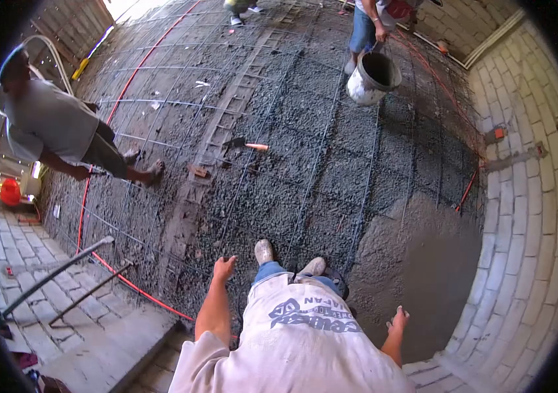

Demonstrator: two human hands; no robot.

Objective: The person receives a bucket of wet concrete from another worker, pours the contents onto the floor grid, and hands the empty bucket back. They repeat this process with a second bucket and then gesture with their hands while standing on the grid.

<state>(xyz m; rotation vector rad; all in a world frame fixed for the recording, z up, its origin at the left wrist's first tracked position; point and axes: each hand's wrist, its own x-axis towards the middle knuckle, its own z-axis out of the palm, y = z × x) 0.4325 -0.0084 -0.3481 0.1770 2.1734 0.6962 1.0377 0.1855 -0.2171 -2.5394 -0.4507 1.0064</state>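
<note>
My left hand (224, 268) hangs out to the left of my feet, above dark gravel (292, 150) crossed by steel bars. Its fingers look curled, and whether anything small is in them is too small to tell. On the right, my right hand (398, 319) is over the edge of the wet grey concrete (439, 281), with its fingers partly spread and nothing in them. A trowel (247, 145) with an orange handle lies on the gravel ahead. My shoes (264, 251) stand at the near edge of the gravel.
One person (63, 124) stands at the left. At the top right another person's hand (381, 33) holds a bucket (372, 78). A third person's legs show at the top. Red tubing (124, 90) crosses the bars. Block walls (521, 196) curve along the right.
</note>
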